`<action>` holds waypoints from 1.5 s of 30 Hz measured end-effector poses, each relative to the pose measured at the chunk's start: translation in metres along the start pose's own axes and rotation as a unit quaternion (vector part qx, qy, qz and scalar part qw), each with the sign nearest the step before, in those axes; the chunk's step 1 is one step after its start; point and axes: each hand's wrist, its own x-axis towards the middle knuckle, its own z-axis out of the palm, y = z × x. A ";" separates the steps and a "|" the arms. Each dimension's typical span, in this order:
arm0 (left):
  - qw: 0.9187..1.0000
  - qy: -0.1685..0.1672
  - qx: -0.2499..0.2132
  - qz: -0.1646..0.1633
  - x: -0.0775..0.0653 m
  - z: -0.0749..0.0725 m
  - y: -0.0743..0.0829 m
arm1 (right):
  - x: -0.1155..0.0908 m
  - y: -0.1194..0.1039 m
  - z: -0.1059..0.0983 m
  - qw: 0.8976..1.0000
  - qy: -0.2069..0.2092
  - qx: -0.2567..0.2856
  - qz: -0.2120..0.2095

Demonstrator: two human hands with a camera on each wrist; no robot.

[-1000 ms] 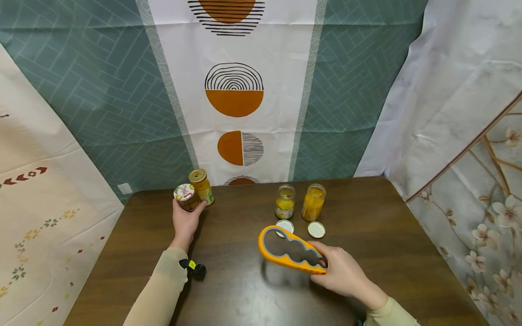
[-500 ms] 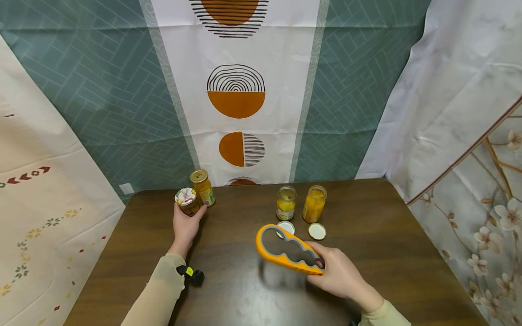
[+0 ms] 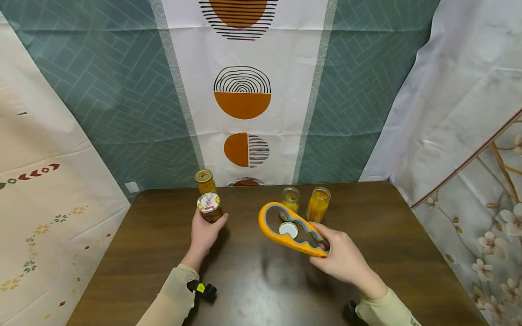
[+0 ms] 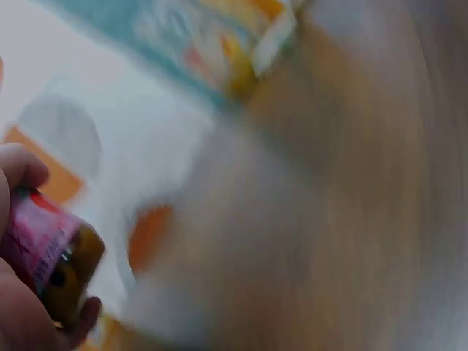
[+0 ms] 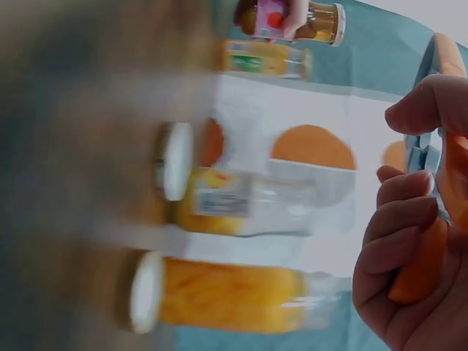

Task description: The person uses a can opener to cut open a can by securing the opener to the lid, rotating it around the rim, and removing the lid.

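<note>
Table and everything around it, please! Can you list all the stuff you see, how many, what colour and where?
Held jar: 1, brownish, white patterned lid, left hand
Opener: 1, orange and grey, right hand
Gold-lid jar: 1, yellowish, back left
Open jars: 2, yellow contents, back right
Loose lids: 2, white, before open jars
Table: 1, brown, below
Back cloth: 1, green, white, orange, behind
White patch: 1, white, low on back cloth
Left cloth: 1, cream, left
Right cloth: 1, whitish, flowered, right
Wrist gadgets: 2, black, wrists
Sleeves: 2, cream, forearms
Hands: 2, bare, over table
</note>
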 end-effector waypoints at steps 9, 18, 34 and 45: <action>0.992 -0.102 -0.038 0.061 -0.043 0.043 0.104 | 0.029 -0.032 -0.025 0.998 0.039 0.037 -0.014; 0.974 -0.189 -0.074 0.103 -0.076 0.076 0.142 | 0.040 -0.057 -0.031 0.999 0.018 0.051 0.001; 0.974 -0.176 -0.059 0.126 -0.073 0.087 0.134 | 0.036 -0.059 -0.030 0.999 -0.028 -0.019 0.015; 0.977 -0.171 -0.033 0.123 -0.068 0.090 0.125 | 0.040 -0.062 -0.020 0.993 -0.095 -0.040 0.060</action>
